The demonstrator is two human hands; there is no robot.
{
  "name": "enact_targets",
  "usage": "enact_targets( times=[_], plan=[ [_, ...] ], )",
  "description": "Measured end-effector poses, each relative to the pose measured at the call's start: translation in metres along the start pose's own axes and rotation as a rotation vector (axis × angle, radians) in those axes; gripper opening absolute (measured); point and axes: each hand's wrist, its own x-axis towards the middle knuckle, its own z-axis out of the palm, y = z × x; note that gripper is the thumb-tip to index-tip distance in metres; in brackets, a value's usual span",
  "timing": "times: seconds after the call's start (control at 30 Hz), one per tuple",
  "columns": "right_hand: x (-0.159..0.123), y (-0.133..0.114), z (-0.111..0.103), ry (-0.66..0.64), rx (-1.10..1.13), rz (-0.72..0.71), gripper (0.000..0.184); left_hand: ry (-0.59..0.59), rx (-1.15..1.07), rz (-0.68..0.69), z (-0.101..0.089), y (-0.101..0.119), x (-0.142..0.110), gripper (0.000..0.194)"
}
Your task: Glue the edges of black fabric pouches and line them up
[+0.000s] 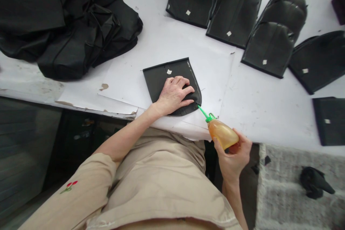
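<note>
A black leather-like piece (pixel 156 82), straight along its far edge and rounded at the near end, lies on the white-covered table before me. It bears a small white diamond mark, and a pale shiny line runs down its right edge. My left hand (pixel 176 93) rests on it palm down, fingers spread. In my right hand (pixel 235 151) is a squeeze bottle (pixel 222 133) of amber liquid, with a green nozzle (pixel 203 111). The bottle tilts up to the left, and the nozzle tip meets the rounded edge near my left little finger.
Similar black pieces (pixel 234 10) lie in a curved row at the back and right. A heap of black material (pixel 67 25) covers the table's left side. Below the table's right edge, a crumpled black scrap (pixel 315 182) lies on a greyish fabric-like surface (pixel 283 190).
</note>
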Motion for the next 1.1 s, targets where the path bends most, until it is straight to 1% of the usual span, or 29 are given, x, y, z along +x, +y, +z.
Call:
enact_targets(
  times=[0.1, 0.33, 0.63, 0.73, 0.83, 0.9, 1.0, 1.1],
  plan=[
    [0.0, -0.002, -0.001, -0.016, -0.019, 0.003, 0.062, 0.0, 0.004, -0.001, 0.001, 0.0, 0.0, 0.031],
    [0.001, 0.0, -0.001, -0.012, 0.036, 0.047, 0.064, 0.008, 0.007, -0.011, 0.002, 0.0, 0.0, 0.031],
    [-0.002, -0.019, -0.007, -0.139, 0.003, 0.007, 0.058, -0.009, -0.018, -0.03, 0.001, 0.002, 0.0, 0.031],
    [0.0, -0.022, -0.007, -0.151, 0.006, 0.01, 0.058, -0.014, -0.021, -0.032, 0.001, 0.003, 0.002, 0.031],
    [0.002, -0.023, -0.006, -0.158, 0.015, 0.022, 0.057, -0.041, -0.063, -0.033, -0.005, 0.0, 0.002, 0.033],
    [0.002, -0.023, -0.006, -0.159, 0.015, 0.036, 0.056, -0.081, -0.138, -0.013, -0.013, -0.005, -0.001, 0.036],
    [0.003, -0.023, -0.006, -0.157, 0.002, 0.043, 0.056, -0.116, -0.227, 0.019, -0.024, -0.018, -0.015, 0.04],
    [0.003, -0.024, -0.008, -0.169, -0.001, 0.029, 0.057, -0.115, -0.229, 0.035, -0.026, -0.027, -0.033, 0.052]
  ],
)
